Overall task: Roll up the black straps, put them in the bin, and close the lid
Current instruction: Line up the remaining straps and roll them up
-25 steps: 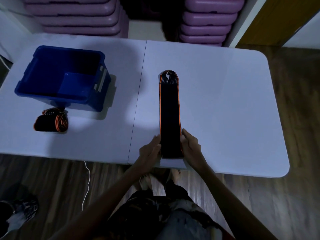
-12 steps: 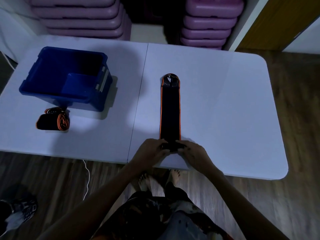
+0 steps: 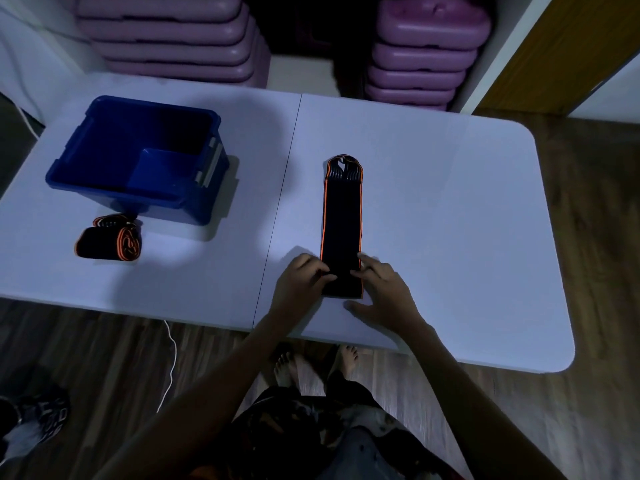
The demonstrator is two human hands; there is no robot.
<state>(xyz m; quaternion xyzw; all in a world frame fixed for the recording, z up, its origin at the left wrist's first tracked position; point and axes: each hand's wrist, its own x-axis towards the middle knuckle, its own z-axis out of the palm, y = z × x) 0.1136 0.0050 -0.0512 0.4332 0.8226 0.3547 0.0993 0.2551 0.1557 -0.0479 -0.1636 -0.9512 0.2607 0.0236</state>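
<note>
A long black strap [image 3: 342, 216] with orange edges lies flat on the white table [image 3: 450, 209], running away from me. Its near end is folded over into the start of a roll. My left hand [image 3: 302, 282] pinches that fold from the left and my right hand [image 3: 382, 289] presses it from the right, fingers on the strap. A second strap [image 3: 109, 242], rolled up, lies at the left in front of the open blue bin [image 3: 135, 161]. The bin holds nothing I can see. Its lid is not in view.
Stacks of purple plastic steps [image 3: 173, 32] stand behind the table. A white cord [image 3: 171, 362] hangs off the table's front edge to the wooden floor. My bare feet [image 3: 311, 362] are under the table edge. A dark shoe [image 3: 38, 417] lies at the lower left.
My hands went from flanking the strap's flat near end to folding it over, and the fold has moved a little farther up the strap. The camera view shifted slightly.
</note>
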